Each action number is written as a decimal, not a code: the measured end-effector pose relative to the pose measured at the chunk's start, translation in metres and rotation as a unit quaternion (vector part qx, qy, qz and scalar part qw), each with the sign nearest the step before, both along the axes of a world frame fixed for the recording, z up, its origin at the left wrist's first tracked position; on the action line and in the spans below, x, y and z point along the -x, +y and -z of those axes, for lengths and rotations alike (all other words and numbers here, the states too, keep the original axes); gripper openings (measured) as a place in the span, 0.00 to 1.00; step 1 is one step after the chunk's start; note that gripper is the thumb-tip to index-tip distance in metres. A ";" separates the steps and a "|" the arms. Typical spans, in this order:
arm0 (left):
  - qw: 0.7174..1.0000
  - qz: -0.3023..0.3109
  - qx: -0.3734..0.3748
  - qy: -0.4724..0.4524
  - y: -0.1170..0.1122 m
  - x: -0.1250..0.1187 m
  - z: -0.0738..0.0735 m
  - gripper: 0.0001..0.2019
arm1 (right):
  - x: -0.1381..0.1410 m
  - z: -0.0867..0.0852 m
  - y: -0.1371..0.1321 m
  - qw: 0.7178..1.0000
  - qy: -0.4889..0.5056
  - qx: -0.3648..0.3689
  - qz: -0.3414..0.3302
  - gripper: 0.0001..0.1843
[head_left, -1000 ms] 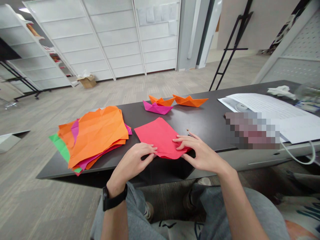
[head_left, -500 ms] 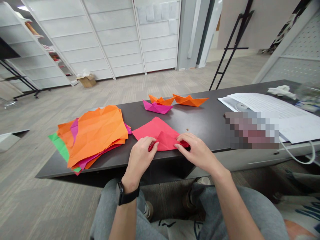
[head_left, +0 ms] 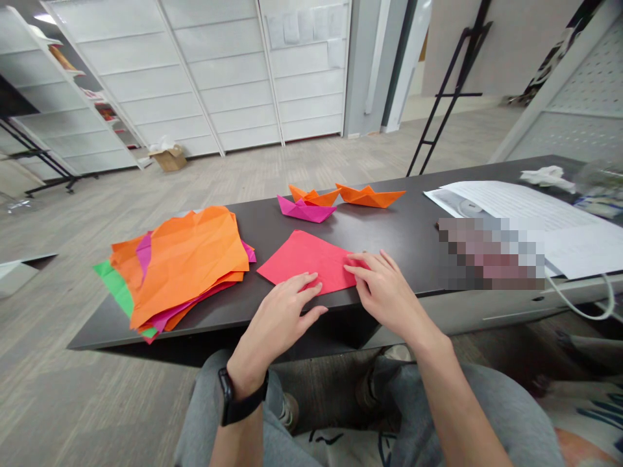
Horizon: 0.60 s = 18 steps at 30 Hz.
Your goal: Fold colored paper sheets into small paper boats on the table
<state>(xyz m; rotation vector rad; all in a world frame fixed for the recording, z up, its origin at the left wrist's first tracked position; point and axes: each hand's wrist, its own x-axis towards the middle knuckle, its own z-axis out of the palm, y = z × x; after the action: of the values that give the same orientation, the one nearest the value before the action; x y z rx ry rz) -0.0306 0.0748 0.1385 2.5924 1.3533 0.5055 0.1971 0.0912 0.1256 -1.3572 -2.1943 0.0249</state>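
A folded red paper sheet (head_left: 306, 263) lies flat near the front edge of the dark table (head_left: 399, 237). My left hand (head_left: 282, 314) rests with fingers stretched out on its near edge. My right hand (head_left: 382, 285) presses flat on the sheet's right corner, fingers spread. Neither hand grips anything. A black watch sits on my left wrist.
A crumpled stack of orange, pink and green paper (head_left: 180, 263) lies to the left. Behind the sheet stand a pink paper boat (head_left: 304, 209) and two orange paper boats (head_left: 370, 194). White printed sheets (head_left: 530, 214) and a cable lie at the right.
The red sheet's near edge was lifted and folded over away from me. Both hands went from pinching the paper to lying flat on the folded sheet.
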 end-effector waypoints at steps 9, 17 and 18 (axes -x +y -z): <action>0.999 0.012 0.028 0.016 -0.010 -0.016 -0.003 0.21 | 0.019 -0.004 -0.015 0.989 -0.022 0.121 -0.084 0.24; 0.997 0.034 0.048 -0.051 -0.007 0.062 -0.015 0.10 | 0.004 -0.001 -0.007 0.984 0.000 0.141 -0.105 0.22; 0.996 0.023 0.043 -0.070 -0.007 0.065 -0.016 0.09 | 0.004 -0.001 -0.007 0.985 0.004 0.137 -0.106 0.21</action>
<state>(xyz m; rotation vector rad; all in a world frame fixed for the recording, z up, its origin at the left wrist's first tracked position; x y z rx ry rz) -0.0955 0.0677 0.1545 2.4621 1.2406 0.5972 0.1933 0.0839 0.1269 -1.2527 -2.3853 0.4254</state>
